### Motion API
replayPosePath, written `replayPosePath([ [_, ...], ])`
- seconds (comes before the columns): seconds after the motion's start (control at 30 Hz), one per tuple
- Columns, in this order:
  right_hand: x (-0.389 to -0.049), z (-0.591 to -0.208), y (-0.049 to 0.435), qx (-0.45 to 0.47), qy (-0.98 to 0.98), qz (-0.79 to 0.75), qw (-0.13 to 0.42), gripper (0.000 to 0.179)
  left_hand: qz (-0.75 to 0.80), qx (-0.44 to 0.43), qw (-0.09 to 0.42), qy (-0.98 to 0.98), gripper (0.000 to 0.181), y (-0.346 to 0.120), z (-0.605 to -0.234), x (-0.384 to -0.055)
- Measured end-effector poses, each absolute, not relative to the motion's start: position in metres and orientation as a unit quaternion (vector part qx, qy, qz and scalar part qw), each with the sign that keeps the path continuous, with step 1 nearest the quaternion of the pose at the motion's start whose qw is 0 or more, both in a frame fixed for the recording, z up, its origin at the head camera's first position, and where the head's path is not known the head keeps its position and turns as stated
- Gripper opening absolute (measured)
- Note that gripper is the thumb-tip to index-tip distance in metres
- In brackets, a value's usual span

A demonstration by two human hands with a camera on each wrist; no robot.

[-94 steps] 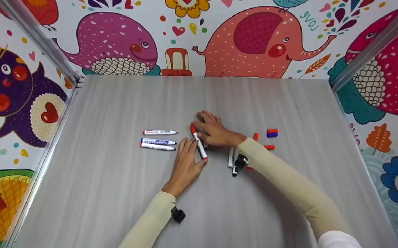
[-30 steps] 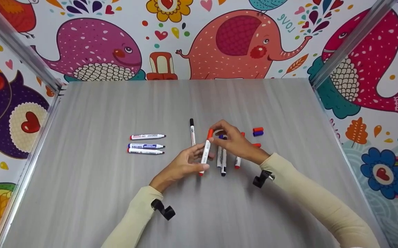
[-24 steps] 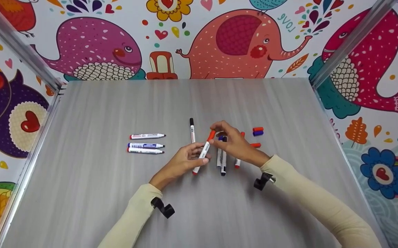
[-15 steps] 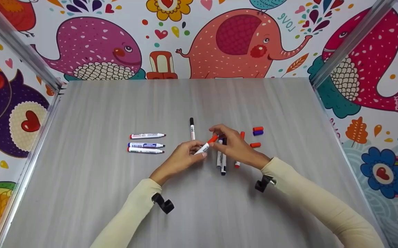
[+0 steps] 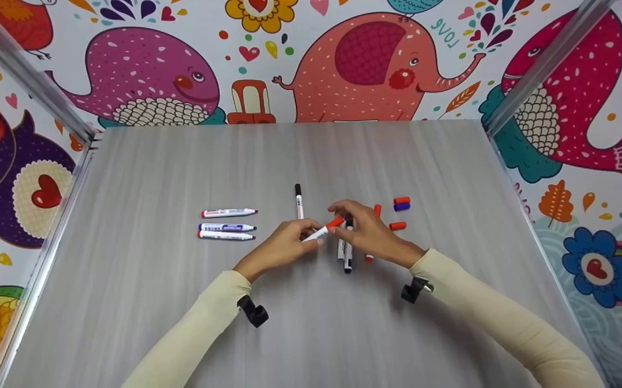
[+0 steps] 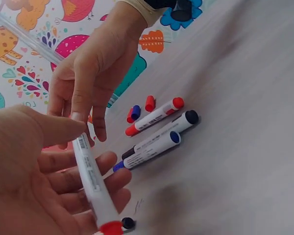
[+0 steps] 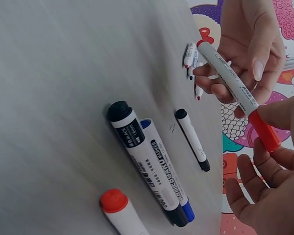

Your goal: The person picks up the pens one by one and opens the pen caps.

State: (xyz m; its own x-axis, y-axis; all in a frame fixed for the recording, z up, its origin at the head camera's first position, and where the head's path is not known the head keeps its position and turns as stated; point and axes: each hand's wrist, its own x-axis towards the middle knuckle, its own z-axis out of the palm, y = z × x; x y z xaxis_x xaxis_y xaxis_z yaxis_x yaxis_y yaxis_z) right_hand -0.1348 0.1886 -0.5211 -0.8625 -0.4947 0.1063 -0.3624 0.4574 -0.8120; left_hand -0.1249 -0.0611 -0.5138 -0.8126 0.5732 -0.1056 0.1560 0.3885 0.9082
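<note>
Above the table, both hands hold one white marker (image 5: 317,233) with a red cap (image 5: 334,222). The left hand (image 5: 284,243) grips its barrel, thumb on top and fingers beneath, as the left wrist view shows. At the other end, the right hand (image 5: 370,229) pinches the red cap (image 7: 264,129) between thumb and fingers. Cap and barrel meet in the right wrist view. Below the hands lie a slim black-capped marker (image 7: 192,139), a black marker (image 7: 147,169) and a blue one (image 7: 161,156) side by side, and a red marker (image 7: 120,208).
Three uncapped markers lie in a row at the left: a red one (image 5: 228,213), a blue one (image 5: 227,227) and another red one (image 5: 226,235). Loose caps lie at the right: a red cap (image 5: 402,200) touching a blue cap (image 5: 402,207), and another red cap (image 5: 398,226).
The red-capped marker was low beside the slim black-capped marker; both hands have since raised it. It has turned from steep to flatter, its cap pointing right. The loose items stayed put.
</note>
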Motion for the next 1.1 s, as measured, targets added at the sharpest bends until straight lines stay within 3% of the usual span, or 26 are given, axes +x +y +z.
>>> replayPosePath([
  [0.3,-0.133,-0.528,0.193,-0.277,0.854,-0.437,0.057,0.04,0.452,0.252,0.174,0.838,0.025,-0.053,-0.511,-0.126],
  [0.57,-0.128,-0.531,0.196,-0.274,0.857,-0.428,0.083,0.041,0.405,0.283,0.139,0.858,0.02,-0.05,-0.513,-0.123],
  [0.83,-0.126,-0.526,0.195,-0.279,0.869,-0.397,0.095,0.027,0.347,0.303,0.102,0.882,0.019,-0.048,-0.513,-0.121],
  [1.1,-0.128,-0.522,0.192,-0.327,0.871,-0.353,0.1,0.013,0.276,0.337,0.037,0.9,0.007,-0.046,-0.513,-0.12],
])
